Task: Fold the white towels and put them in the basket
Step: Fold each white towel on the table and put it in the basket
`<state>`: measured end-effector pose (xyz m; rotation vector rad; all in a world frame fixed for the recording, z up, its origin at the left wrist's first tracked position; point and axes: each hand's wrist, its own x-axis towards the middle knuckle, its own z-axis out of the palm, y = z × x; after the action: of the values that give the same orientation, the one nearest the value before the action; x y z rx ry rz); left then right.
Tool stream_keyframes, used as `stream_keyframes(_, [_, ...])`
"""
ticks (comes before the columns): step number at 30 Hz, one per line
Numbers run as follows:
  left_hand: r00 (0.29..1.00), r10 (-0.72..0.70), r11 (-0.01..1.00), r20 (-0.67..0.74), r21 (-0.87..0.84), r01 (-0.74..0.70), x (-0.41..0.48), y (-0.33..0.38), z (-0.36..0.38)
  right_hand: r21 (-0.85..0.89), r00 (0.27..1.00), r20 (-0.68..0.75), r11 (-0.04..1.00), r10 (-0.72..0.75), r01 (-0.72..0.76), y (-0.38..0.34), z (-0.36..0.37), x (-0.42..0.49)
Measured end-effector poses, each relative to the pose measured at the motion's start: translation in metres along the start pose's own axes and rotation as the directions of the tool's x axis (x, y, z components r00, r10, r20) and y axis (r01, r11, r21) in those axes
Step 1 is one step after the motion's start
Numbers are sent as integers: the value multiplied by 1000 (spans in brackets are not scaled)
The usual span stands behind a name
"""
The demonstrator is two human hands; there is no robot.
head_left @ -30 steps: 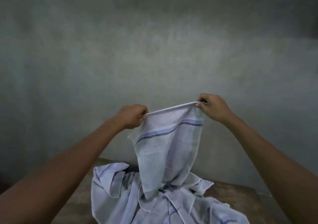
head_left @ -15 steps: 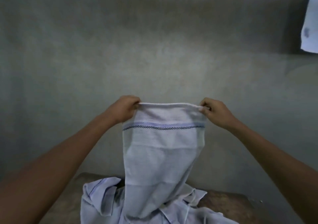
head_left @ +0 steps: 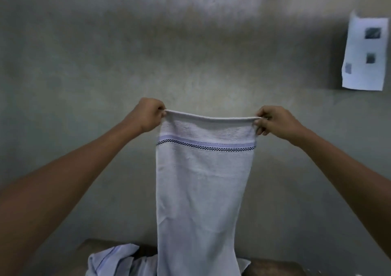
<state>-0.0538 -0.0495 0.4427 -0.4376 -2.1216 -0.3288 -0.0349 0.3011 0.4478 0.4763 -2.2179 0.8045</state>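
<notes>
While both hands pinch it, towel hangs

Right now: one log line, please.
towel: hanging open | left hand: pinches top corner | right hand: pinches other corner | towel pile: on table | basket: unseen

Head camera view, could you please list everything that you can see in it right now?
held towel: one, white with a pale blue band and a dark checked stripe, hanging in mid-air at centre, its lower end reaching the heap
towel heap: number cannot be told, white, crumpled on the table at bottom centre
table: one, brown, bottom edge of the view
wall: one, grey-green, behind everything
paper sheet: one, white with small dark prints, on the wall at upper right
left hand: one, pinches the towel's top left corner
right hand: one, pinches the towel's top right corner
</notes>
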Motion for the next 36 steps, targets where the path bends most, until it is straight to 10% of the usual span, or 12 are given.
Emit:
stream_keyframes(5, [990, -73, 995, -121, -69, 65, 25, 9, -32, 40, 999, 27, 999, 19, -20, -13, -35, 18])
stream_keyframes(11, [893, -261, 764, 366, -488, 423, 21, 10, -44, 237, 996, 25, 967, 85, -89, -14, -42, 18])
stream_keyframes(17, [802, -344, 608, 489, -535, 587, 15, -2, -6, 318, 933, 236, 885, 273, -340, 11, -9, 17])
stream_keyframes(28, [950, -312, 694, 5, -682, 232, 37, -20, 26, 399, 973, -94, 903, 211, -157, 26, 7, 47])
stream_keyframes(36, [963, -267, 692, -37, -703, 165, 34, -7, -19, 459, 984, -105, 884, 147, -83, -8, -26, 27])
